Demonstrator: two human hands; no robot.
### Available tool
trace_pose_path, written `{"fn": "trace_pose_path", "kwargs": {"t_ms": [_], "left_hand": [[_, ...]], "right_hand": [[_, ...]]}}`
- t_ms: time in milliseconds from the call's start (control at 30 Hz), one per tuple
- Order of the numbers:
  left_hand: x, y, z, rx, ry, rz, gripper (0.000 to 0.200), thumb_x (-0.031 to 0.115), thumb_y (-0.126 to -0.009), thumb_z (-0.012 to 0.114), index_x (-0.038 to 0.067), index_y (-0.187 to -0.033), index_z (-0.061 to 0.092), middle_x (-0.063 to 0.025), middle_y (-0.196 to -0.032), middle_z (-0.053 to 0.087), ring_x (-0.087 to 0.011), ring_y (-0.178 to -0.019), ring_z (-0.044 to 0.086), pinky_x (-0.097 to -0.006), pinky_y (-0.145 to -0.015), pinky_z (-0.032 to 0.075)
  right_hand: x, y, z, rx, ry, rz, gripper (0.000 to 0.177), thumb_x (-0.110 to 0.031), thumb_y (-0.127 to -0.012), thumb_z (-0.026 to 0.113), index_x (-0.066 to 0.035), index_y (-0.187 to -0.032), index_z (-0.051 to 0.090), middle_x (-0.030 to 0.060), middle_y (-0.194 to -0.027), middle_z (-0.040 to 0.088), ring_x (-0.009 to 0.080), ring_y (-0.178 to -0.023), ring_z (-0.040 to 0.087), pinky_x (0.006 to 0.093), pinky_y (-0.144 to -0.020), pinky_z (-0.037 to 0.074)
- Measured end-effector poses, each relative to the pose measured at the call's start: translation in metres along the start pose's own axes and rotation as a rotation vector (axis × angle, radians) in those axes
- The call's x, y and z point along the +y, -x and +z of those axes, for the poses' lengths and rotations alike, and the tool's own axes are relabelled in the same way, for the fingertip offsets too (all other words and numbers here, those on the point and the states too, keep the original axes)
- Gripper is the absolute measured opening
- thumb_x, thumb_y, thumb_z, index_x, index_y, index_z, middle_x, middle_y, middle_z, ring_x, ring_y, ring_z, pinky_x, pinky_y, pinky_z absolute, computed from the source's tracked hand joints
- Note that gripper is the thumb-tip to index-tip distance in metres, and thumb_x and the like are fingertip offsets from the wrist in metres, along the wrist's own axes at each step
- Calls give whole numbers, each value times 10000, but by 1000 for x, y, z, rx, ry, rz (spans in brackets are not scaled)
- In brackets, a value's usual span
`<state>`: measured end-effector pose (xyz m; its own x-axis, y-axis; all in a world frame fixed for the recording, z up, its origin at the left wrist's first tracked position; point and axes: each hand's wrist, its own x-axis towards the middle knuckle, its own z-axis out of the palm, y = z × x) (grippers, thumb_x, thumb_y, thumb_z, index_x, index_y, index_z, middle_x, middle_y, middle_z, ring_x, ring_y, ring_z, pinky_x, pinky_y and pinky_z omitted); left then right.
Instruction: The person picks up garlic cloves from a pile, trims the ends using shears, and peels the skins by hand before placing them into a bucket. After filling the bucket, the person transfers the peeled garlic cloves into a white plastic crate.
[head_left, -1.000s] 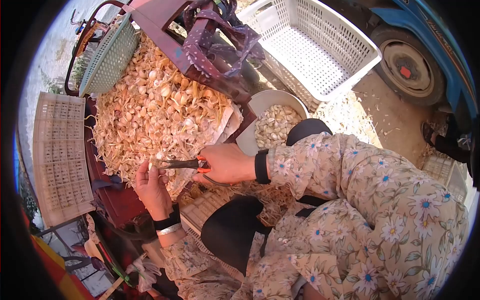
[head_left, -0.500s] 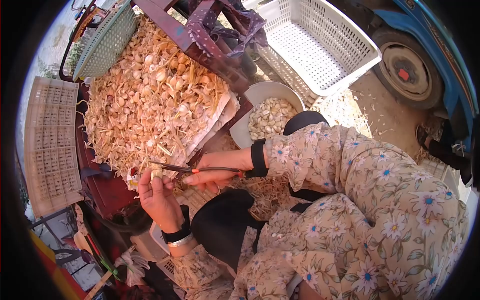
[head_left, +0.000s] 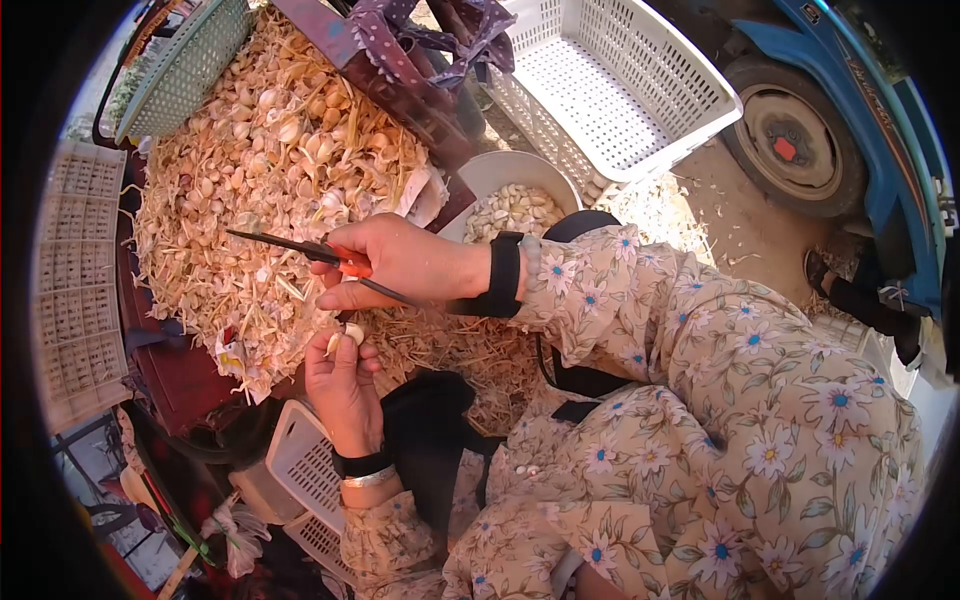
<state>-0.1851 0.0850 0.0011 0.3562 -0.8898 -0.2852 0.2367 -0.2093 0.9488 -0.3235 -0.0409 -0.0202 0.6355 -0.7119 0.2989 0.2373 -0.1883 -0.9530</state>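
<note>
My left hand (head_left: pixel 342 395) is closed, pinching a pale garlic clove (head_left: pixel 354 333) between thumb and fingertips. Above it, my right hand (head_left: pixel 405 262) grips scissors (head_left: pixel 275 241) with dark blades and red-and-black handles. The blades point left over a heap of garlic (head_left: pixel 250 190), made up of cloves, bulbs and dry papery skins. Beyond my right wrist, a pale round tub (head_left: pixel 490 172) contains many loose cloves (head_left: pixel 515 212).
A white perforated crate (head_left: pixel 690 150) stands behind the tub, with a blue vehicle's wheel (head_left: pixel 795 145) at its right. A green basket (head_left: pixel 180 75) and a pale crate (head_left: pixel 80 290) flank the heap. Another white basket (head_left: pixel 300 450) is below my left hand. Someone's dark-clothed leg (head_left: pixel 870 310) shows far right.
My right hand has risen with the scissors, away from my left hand and over the heap. My left hand has shifted slightly down and right, still pinching garlic. The whole view has shifted a little.
</note>
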Motion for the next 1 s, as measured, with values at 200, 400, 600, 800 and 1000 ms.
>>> {"fn": "trace_pose_path", "kwargs": {"t_ms": [200, 400, 600, 800, 1000], "left_hand": [[-67, -37, 47, -311, -624, -162, 222, 106, -816, 608, -26, -988, 557, -51, -808, 595, -119, -627, 554, -234, -560, 452], [-36, -29, 33, -247, -331, -192, 175, 73, -828, 576, -3, -985, 590, 7, -807, 583, -60, -684, 503, -199, -592, 413], [35, 41, -115, 133, -939, -213, 137, 113, -804, 606, 4, -885, 599, 4, -686, 546, -64, -562, 472, -195, -519, 404], [62, 40, -214, 322, -1239, -115, 240, 120, -794, 602, -22, -988, 590, -56, -824, 617, -97, -715, 564, -232, -593, 459], [79, -110, -117, 268, -1212, 280, 179, 79, -808, 576, -10, -958, 617, -89, -798, 639, -147, -675, 600, -273, -584, 480]], "right_hand": [[-1, 0, -33, 292, 296, 44, 344, -318, -735, 703, -11, -835, 586, 33, -616, 500, 80, -586, 422, 250, -526, 372], [4, -1, -33, 271, 195, 142, 362, -329, -741, 696, 5, -810, 573, 39, -617, 476, 80, -585, 413, 253, -516, 362], [7, 3, -17, 97, 189, 138, 382, -353, -750, 678, -7, -724, 519, 57, -587, 459, 131, -546, 409, 282, -503, 362], [-6, 24, 5, -459, 421, 213, 525, -529, -693, 639, -20, -791, 558, 140, -671, 559, 314, -684, 570, 394, -597, 423], [12, 27, 22, -469, 553, 174, 555, -545, -673, 642, -14, -829, 587, 146, -732, 595, 332, -734, 581, 406, -629, 438]]}}
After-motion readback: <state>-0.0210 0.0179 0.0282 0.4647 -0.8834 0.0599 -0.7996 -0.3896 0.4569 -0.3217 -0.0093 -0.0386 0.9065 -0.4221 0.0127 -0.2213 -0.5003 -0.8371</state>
